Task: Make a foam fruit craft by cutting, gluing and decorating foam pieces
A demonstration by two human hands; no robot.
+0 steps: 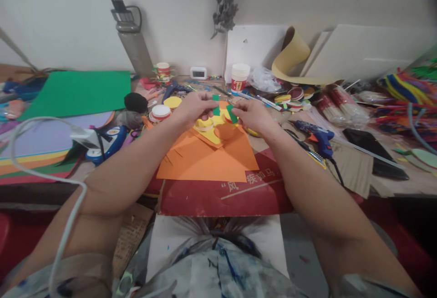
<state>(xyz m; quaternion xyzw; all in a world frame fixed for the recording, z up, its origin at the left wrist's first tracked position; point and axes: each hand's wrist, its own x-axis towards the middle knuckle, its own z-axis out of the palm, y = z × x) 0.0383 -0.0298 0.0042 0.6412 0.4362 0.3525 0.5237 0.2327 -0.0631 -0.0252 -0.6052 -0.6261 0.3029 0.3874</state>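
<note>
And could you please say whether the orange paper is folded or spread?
Spread: the orange paper lies flat on the red board.

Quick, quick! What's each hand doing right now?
Left hand: closed, pinching a small green strip.
Right hand: closed, pinching another green piece.

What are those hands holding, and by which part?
The left hand pinches a green piece near its middle; the right hand pinches another green piece by its right side.
</note>
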